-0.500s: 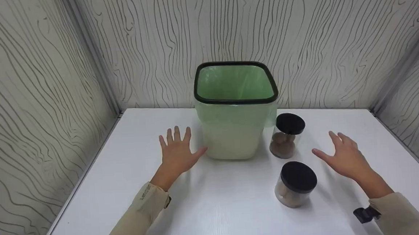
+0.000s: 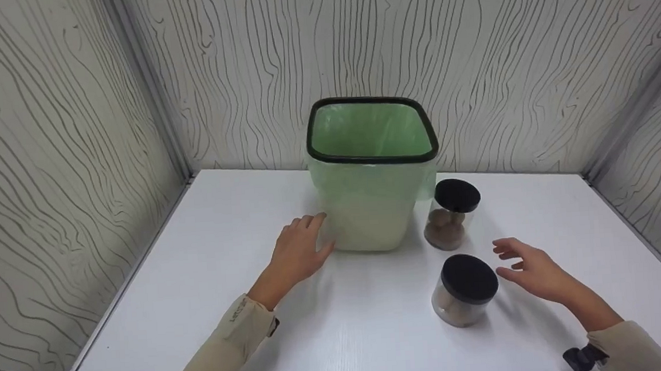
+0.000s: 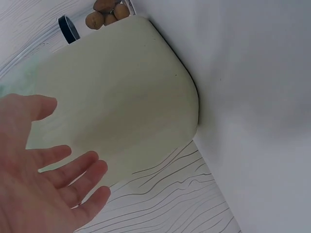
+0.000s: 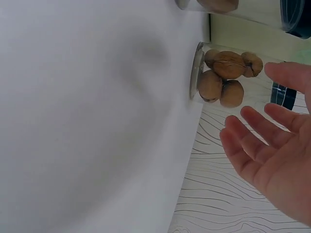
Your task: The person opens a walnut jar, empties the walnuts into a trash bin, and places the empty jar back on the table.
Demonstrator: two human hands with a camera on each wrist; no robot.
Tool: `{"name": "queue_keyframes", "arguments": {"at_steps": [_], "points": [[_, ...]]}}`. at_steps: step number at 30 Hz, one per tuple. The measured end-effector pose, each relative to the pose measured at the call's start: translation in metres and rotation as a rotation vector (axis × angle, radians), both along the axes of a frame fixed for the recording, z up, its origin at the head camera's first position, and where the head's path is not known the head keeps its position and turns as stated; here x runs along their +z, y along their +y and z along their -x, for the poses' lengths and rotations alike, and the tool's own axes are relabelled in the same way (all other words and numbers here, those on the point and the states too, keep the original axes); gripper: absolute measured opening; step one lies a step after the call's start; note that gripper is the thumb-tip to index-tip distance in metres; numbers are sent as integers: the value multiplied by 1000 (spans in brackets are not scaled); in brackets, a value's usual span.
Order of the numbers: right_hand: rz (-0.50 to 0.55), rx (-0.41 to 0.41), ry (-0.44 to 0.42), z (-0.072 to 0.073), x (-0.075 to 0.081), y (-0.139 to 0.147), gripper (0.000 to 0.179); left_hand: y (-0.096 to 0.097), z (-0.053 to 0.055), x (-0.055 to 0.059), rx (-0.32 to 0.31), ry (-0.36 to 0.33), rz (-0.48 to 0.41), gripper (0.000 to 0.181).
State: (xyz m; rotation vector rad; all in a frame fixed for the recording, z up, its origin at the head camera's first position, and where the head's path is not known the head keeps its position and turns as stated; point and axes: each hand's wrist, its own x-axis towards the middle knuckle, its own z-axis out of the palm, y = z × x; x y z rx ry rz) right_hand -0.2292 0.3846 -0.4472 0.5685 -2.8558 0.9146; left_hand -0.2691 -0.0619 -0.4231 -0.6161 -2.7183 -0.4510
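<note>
Left hand (image 2: 299,251) has been brought toward bin (image 2: 369,206), right hand (image 2: 536,271) toward front jar (image 2: 466,286), relaxed, empty; seemingly reaching, grasp required

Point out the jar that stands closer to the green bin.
The back jar: it stands right beside the bin, while the front jar stands farther from it.

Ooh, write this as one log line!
left hand: beside green trash bin; right hand: beside nearer jar; both: empty; walnut jar: lidded, upright
</note>
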Motion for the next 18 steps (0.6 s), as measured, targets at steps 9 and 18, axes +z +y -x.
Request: {"name": "queue_keyframes", "arguments": {"at_steps": [9, 18], "points": [[99, 174, -180, -9, -11, -5, 61, 12, -4, -8, -114, 2, -45, 50], [204, 288, -306, -10, -27, -13, 80, 26, -6, -17, -180, -32, -123, 55]]}}
